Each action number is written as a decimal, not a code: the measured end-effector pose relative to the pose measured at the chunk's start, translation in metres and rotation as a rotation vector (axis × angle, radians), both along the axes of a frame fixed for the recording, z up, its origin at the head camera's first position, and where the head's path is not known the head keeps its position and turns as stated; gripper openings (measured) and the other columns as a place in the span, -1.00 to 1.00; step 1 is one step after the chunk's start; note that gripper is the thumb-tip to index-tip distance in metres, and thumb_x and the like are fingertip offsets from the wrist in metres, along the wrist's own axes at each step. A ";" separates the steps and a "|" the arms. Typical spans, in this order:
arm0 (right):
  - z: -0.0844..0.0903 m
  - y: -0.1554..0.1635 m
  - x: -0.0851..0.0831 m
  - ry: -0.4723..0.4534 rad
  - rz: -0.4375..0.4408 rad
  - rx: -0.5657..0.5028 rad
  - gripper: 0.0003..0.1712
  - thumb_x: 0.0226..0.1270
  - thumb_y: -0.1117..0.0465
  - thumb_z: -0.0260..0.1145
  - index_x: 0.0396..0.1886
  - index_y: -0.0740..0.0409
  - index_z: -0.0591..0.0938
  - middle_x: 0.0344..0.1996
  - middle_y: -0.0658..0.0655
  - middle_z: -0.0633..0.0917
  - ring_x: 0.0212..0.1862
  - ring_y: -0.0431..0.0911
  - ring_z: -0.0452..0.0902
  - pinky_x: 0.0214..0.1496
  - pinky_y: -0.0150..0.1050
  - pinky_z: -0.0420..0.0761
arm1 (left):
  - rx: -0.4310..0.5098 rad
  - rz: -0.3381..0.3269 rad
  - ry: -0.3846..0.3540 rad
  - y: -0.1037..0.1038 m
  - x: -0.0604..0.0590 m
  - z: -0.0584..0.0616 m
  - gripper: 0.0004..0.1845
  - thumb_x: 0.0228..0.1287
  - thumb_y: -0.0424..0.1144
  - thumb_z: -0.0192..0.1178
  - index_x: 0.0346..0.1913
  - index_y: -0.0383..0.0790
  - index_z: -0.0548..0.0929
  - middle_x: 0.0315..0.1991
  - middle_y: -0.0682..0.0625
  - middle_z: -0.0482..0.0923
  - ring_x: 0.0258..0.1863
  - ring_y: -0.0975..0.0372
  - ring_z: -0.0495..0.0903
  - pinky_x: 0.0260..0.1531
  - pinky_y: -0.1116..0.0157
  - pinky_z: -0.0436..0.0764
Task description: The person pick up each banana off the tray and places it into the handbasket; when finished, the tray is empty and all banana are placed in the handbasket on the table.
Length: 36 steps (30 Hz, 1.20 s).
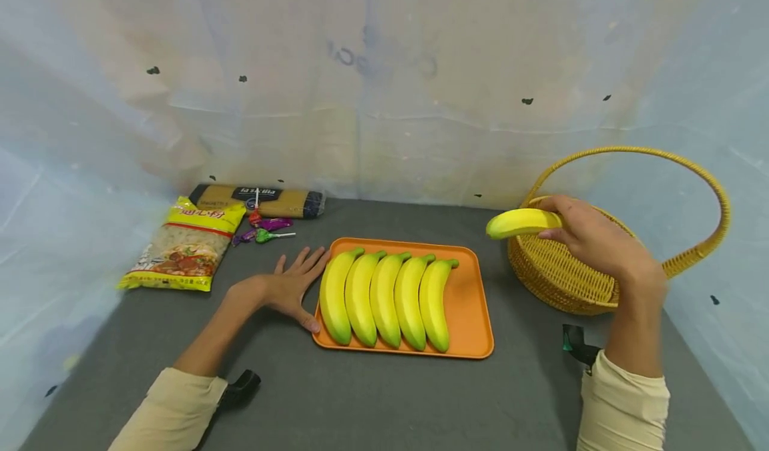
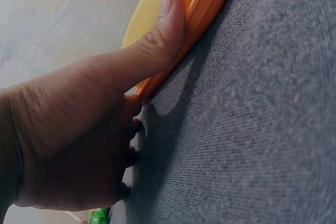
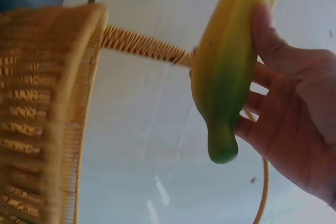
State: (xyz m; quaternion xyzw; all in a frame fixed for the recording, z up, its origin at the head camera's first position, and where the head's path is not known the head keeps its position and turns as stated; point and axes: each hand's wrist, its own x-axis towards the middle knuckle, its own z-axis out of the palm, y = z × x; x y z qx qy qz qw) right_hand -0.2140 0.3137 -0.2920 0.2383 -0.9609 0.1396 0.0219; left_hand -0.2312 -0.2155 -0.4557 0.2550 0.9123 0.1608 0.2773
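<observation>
Above the left rim of a yellow wicker basket (image 1: 559,284), my right hand (image 1: 591,234) grips a banana (image 1: 521,223) between thumb and fingers. In the right wrist view the same banana (image 3: 226,66) has its green stem end pointing down, beside the basket (image 3: 37,114). My left hand (image 1: 294,286) lies spread at the left edge of an orange tray (image 1: 468,311); its thumb touches the rim. Several bananas (image 1: 384,299) lie side by side on the tray, with bare tray to their right. The left wrist view shows the thumb (image 2: 163,30) against the tray's side.
Left of the tray are a yellow bag of food (image 1: 183,247), a pack of spaghetti (image 1: 264,201) and several wrapped lollipops (image 1: 264,227). The basket's tall handle (image 1: 715,197) arches over it. Plastic sheeting (image 1: 384,137) hangs behind the grey table (image 1: 372,404).
</observation>
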 end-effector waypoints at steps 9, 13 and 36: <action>-0.008 0.046 -0.006 0.020 -0.192 0.002 -0.49 0.64 0.23 0.19 0.33 0.55 0.39 0.13 0.57 0.44 0.12 0.41 0.37 0.08 0.29 0.44 | -0.005 0.008 -0.002 0.001 -0.001 -0.007 0.67 -0.22 0.58 0.48 0.71 0.01 -0.44 0.72 -0.07 -0.64 0.70 -0.14 -0.63 0.50 -0.41 -0.58; -0.014 0.067 -0.005 0.114 -0.282 0.007 -0.50 0.62 0.22 0.21 0.29 0.56 0.43 0.07 0.61 0.43 0.07 0.49 0.32 0.05 0.38 0.38 | -0.020 0.003 0.001 0.001 -0.002 -0.008 0.66 -0.21 0.59 0.46 0.70 0.03 -0.46 0.72 -0.04 -0.66 0.69 -0.12 -0.64 0.51 -0.39 -0.58; -0.099 0.099 -0.042 0.113 -0.573 0.078 -0.44 0.42 0.20 0.45 0.24 0.49 0.56 0.09 0.64 0.56 -0.02 0.52 0.54 -0.08 0.36 0.59 | 0.009 0.008 0.003 0.000 0.000 -0.006 0.65 -0.18 0.55 0.49 0.71 0.00 -0.43 0.72 -0.08 -0.64 0.69 -0.14 -0.64 0.50 -0.42 -0.57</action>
